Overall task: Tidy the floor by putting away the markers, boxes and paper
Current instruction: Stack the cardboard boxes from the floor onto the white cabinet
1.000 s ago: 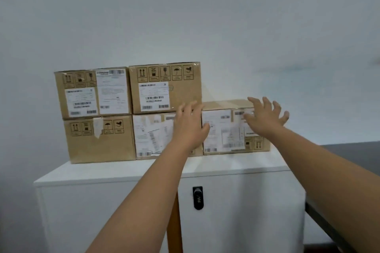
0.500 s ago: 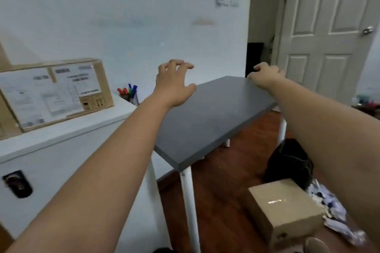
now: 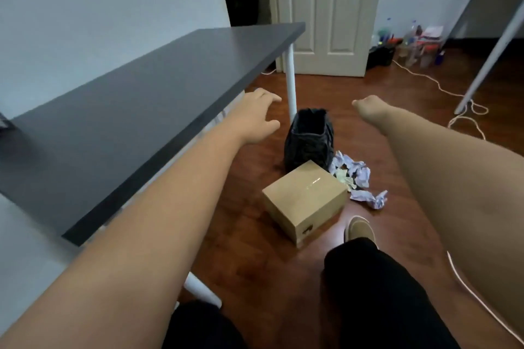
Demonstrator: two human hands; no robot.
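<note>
Box [image 3: 304, 201]: brown cardboard, matt, strip of glossy tape along top catching light. Paper [image 3: 357, 178]: crumpled, creased white and pale lilac sheets, dull. Bag [image 3: 309, 140]: black, soft, faintly shiny (cloth or plastic, can't tell). Floor [image 3: 255, 269]: dark reddish wood, polished, reflecting. Desk [image 3: 136, 105] by my left arm: dark grey top, smooth, matt; leg [image 3: 291, 85] white, smooth, looks like painted metal. My shoe [image 3: 359, 231]: tan, matt. Door [image 3: 326, 11]: white, painted panels, satin.
</note>
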